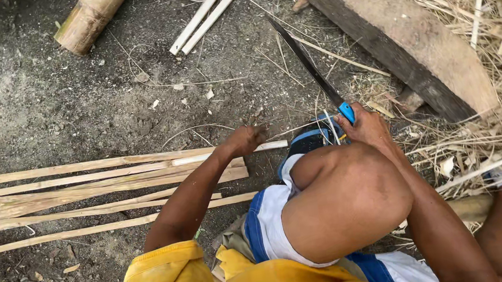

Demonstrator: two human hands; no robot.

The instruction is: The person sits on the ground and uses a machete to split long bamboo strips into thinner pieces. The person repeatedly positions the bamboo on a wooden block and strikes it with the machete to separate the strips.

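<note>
Knife: long dark blade, blue handle, gripped by right hand; left hand closed on pale bamboo strip.

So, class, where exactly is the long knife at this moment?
The long knife is right of centre, its blue handle in the right hand, blade pointing up-left over the dirt, beside the wooden log.

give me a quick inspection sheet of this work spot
surface: bare dark ground, scattered chips
job's things: pale split strips lying side by side; long dark blade with blue handle
clutter: dry shavings and straw on the right
grippers: left hand on the strip ends; right hand gripping the blue handle
cables: nothing seen
surroundings: thick plank, bamboo pole section, two white sticks
</note>
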